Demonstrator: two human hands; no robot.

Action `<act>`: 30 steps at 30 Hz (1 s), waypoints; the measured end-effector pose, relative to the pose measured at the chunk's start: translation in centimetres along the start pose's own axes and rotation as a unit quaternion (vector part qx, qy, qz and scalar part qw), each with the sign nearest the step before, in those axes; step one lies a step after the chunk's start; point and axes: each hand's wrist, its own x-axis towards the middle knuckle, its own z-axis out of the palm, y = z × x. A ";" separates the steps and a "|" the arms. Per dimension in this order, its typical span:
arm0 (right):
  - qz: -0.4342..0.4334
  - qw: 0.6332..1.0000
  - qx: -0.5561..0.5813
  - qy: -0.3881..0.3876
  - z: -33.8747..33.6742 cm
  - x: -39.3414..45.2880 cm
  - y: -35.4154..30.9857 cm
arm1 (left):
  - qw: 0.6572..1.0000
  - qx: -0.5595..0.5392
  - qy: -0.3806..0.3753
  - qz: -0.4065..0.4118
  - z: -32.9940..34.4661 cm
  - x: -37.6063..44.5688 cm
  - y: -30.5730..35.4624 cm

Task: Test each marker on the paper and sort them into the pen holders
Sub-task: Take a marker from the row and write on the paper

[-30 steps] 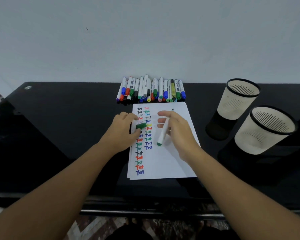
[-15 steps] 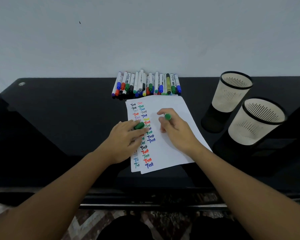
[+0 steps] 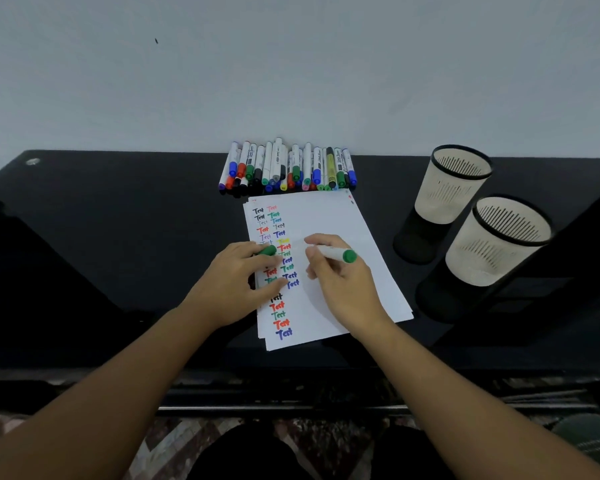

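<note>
Reading "Test" (image 3: 284,333) rows, paper (image 3: 340,216)

Glossy black table (image 3: 118,237) against a plain pale wall (image 3: 291,71) — patterned floor (image 3: 160,441) below.

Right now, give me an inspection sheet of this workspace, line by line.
Surface: glossy black table, reflective.
Job's things: paper stack with coloured "Test" marks; marker pile at its far edge; two mesh pen holders, contents not visible.
Clutter: nothing seen.
Hands: left hand rests on the paper, pinching a green cap; right hand grips a green marker.
Cables: nothing seen.
Surroundings: plain pale wall; patterned floor.
</note>
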 end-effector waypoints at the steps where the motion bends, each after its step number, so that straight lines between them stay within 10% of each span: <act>1: 0.001 1.000 -0.009 0.011 -0.3 0.4 0.0 | 1.000 0.001 -0.005 0.000 0.0 0.1 0.1; 12: 0.026 0.997 -0.020 0.066 -1.0 0.8 0.4 | 0.991 0.043 -0.120 -0.036 -2.5 2.7 -1.2; 30: 0.028 0.996 -0.078 -0.046 -0.6 -3.5 0.7 | 0.994 0.080 -0.078 -0.012 -0.4 -0.5 -0.8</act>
